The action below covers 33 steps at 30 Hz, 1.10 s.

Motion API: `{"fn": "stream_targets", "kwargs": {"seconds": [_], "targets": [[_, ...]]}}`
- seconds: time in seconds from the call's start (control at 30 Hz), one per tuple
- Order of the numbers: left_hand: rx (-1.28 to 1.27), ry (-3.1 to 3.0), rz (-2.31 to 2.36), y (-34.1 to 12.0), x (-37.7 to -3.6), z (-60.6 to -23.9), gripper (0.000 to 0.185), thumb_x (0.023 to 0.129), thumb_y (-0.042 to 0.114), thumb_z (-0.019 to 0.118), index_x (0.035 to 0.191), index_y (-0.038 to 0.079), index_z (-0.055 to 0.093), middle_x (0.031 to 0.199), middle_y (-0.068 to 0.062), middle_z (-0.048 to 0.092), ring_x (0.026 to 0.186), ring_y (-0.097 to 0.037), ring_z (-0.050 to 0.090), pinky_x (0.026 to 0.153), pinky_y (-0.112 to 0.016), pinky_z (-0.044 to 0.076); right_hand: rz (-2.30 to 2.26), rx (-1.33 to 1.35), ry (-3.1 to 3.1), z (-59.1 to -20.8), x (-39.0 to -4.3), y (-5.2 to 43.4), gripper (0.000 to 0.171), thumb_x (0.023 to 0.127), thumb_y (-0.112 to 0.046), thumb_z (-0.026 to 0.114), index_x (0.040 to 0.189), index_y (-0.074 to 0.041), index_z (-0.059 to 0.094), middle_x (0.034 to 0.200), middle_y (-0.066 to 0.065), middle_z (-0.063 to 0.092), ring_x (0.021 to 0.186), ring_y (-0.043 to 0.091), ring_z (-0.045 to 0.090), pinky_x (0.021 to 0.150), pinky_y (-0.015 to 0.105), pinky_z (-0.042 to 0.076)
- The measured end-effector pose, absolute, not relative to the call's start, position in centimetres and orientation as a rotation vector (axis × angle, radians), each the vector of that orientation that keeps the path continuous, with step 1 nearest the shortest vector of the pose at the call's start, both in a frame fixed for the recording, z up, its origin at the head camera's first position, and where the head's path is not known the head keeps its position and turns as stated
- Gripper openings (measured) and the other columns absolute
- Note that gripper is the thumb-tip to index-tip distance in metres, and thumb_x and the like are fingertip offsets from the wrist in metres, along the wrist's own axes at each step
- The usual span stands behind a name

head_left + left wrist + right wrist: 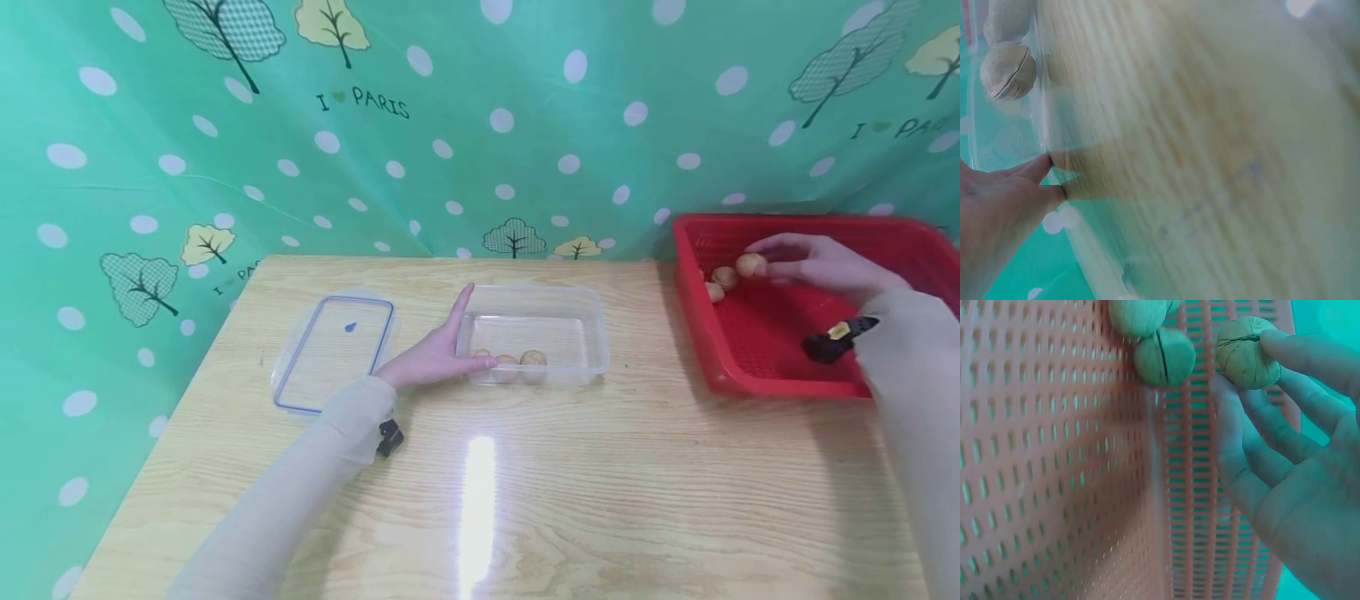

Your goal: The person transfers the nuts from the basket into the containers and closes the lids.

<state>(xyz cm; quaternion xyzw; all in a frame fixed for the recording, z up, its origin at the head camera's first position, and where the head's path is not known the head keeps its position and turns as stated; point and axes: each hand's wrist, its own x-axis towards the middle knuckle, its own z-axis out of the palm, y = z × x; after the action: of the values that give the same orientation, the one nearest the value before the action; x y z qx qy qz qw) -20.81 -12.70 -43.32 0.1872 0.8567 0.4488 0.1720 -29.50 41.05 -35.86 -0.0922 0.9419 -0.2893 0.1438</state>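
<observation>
A clear plastic container (592, 321) sits mid-table with three walnuts (533, 360) along its near wall. My left hand (438, 350) lies flat with straight fingers against the container's left end; the left wrist view shows its fingertips (1044, 165) touching the clear wall (1038, 94), with walnuts (1009, 70) behind it. In the red basket (757, 350) at the right, my right hand (813, 262) pinches a walnut (750, 264) at its fingertips. The right wrist view shows that walnut (1246, 351) held between fingers (1310, 356) above the mesh, two more walnuts (1164, 356) beside it.
A clear lid with a blue rim (333, 350) lies flat left of the container. The wooden table (525, 483) is backed by a green patterned curtain (465, 125). A small black device (832, 340) sits on my right wrist.
</observation>
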Motion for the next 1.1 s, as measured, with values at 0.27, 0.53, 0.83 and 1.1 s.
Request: {"fn": "stream_targets", "kwargs": {"seconds": [0.27,0.53,0.83,1.1], "targets": [[0.536,2.437,1.27,-12.7,-20.8,-43.4,0.116,0.081,0.048,0.074,0.147,0.045,-0.022,0.159,-0.018,0.006,0.138,-0.04,0.027,0.111,-0.05,0.025,-0.96,-0.255,2.657,-35.4,-29.0,39.9,0.06,0.091,-0.023,0.068,0.141,-0.003,0.041,0.12,-0.004,0.051,0.097,0.002,0.051,0.077,0.024,0.053],[0.546,2.439,1.265,-12.7,-20.8,-43.2,0.116,0.083,0.044,0.074,0.148,0.042,-0.021,0.158,-0.02,0.006,0.137,-0.04,0.027,0.112,-0.049,0.024,-0.975,-0.257,2.632,-34.8,-28.6,39.4,0.057,0.091,-0.027,0.068,0.14,-0.009,0.044,0.118,-0.007,0.054,0.105,0.008,0.05,0.078,0.023,0.05],[0.55,2.443,1.252,-12.7,-20.8,-43.2,0.116,0.083,0.044,0.074,0.149,0.04,-0.022,0.158,-0.019,0.004,0.137,-0.041,0.027,0.112,-0.05,0.023,-0.953,-0.317,2.698,-33.2,-27.9,37.4,0.06,0.09,-0.027,0.069,0.141,-0.008,0.043,0.121,0.001,0.05,0.101,0.009,0.05,0.075,0.019,0.05],[0.543,2.445,1.251,-12.8,-20.9,-43.3,0.116,0.083,0.047,0.073,0.147,0.043,-0.023,0.159,-0.015,0.001,0.138,-0.041,0.026,0.111,-0.051,0.024,-1.071,-0.367,2.639,-32.0,-26.6,34.7,0.05,0.094,-0.028,0.064,0.14,-0.013,0.048,0.116,0.004,0.057,0.106,0.017,0.05,0.079,0.016,0.047]]}}
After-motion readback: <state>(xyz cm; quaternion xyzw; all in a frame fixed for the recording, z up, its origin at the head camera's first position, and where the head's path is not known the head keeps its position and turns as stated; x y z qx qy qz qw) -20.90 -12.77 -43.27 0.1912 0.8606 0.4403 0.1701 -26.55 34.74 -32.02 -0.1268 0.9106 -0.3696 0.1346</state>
